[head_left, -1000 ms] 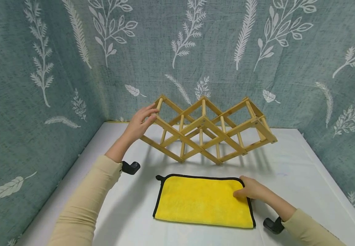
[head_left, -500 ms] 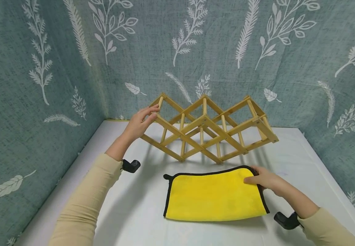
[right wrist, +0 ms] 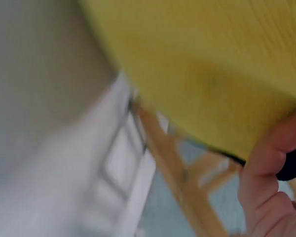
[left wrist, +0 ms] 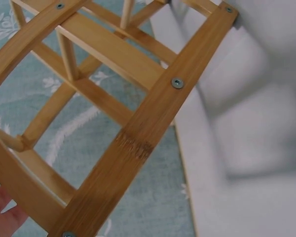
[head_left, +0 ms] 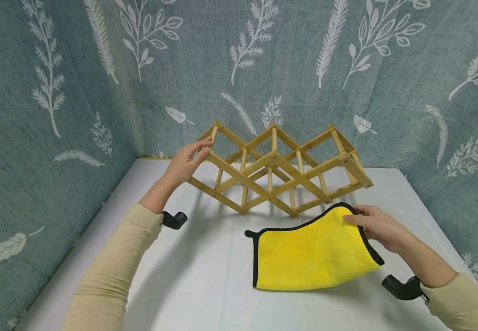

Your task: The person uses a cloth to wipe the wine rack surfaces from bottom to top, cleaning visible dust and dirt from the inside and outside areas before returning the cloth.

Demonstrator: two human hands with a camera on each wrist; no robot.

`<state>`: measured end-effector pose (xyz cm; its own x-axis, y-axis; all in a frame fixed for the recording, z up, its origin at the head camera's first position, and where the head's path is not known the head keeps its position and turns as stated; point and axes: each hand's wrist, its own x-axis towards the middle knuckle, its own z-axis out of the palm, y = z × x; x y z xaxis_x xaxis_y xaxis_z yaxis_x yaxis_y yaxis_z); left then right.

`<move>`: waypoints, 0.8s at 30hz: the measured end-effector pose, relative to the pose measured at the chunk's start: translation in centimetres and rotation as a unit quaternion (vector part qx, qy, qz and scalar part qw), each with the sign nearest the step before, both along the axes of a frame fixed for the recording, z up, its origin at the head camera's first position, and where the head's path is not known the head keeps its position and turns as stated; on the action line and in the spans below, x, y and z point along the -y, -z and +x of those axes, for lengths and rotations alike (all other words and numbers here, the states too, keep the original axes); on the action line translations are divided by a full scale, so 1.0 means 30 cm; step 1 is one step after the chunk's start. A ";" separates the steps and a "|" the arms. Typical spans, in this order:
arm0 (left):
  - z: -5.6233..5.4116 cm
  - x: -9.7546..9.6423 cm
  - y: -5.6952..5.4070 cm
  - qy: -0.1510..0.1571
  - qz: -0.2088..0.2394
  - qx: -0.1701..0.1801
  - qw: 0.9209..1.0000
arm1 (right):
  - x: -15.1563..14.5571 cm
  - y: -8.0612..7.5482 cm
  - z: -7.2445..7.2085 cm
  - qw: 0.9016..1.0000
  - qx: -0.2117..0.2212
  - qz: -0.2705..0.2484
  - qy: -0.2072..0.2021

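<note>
A folding wooden wine rack (head_left: 274,158) of crossed slats and dowels stands tilted at the back of the table. My left hand (head_left: 183,163) holds its upper left end, thumb in front and fingers at the corner dowel; in the left wrist view, only fingertips (left wrist: 2,217) show beside a slat. My right hand (head_left: 381,225) pinches the upper right corner of a folded yellow towel (head_left: 301,257) with black edging and a small loop. The towel's right side is lifted, while its left part stays low over the table. Yellow fabric (right wrist: 212,64) fills the upper right wrist view.
The white-covered table (head_left: 197,285) meets green-blue leaf-patterned curtains (head_left: 297,59) at the back and both sides. A black wrist mount (head_left: 174,220) sits on the left wrist, and another black mount (head_left: 402,287) on the right.
My right hand has lifted the towel's right corner and drawn it right and away from me; the whole towel has shifted right. The left hand and the rack stay in place.
</note>
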<state>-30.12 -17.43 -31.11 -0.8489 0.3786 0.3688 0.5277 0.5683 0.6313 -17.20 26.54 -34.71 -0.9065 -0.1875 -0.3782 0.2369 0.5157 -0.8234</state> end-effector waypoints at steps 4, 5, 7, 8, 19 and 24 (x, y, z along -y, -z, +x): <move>-0.001 0.003 -0.004 -0.002 0.005 0.003 1.000 | 0.105 0.025 -0.009 0.997 0.011 -0.073 0.002; -0.001 0.003 -0.004 -0.003 0.006 0.004 1.000 | 0.132 0.035 -0.013 0.996 0.014 -0.090 0.000; 0.000 0.003 -0.003 -0.002 0.007 0.005 1.000 | 0.187 0.064 -0.022 0.993 0.014 -0.116 -0.008; 0.001 0.002 -0.003 -0.001 0.008 0.006 1.000 | 0.215 0.079 -0.024 0.992 0.016 -0.125 -0.010; 0.008 -0.001 0.000 -0.001 0.006 0.014 1.000 | 0.401 0.266 -0.015 0.992 -0.003 -0.121 -0.017; 0.007 -0.001 0.002 -0.001 0.003 0.012 1.000 | 0.391 0.278 -0.015 0.991 -0.075 -0.033 -0.102</move>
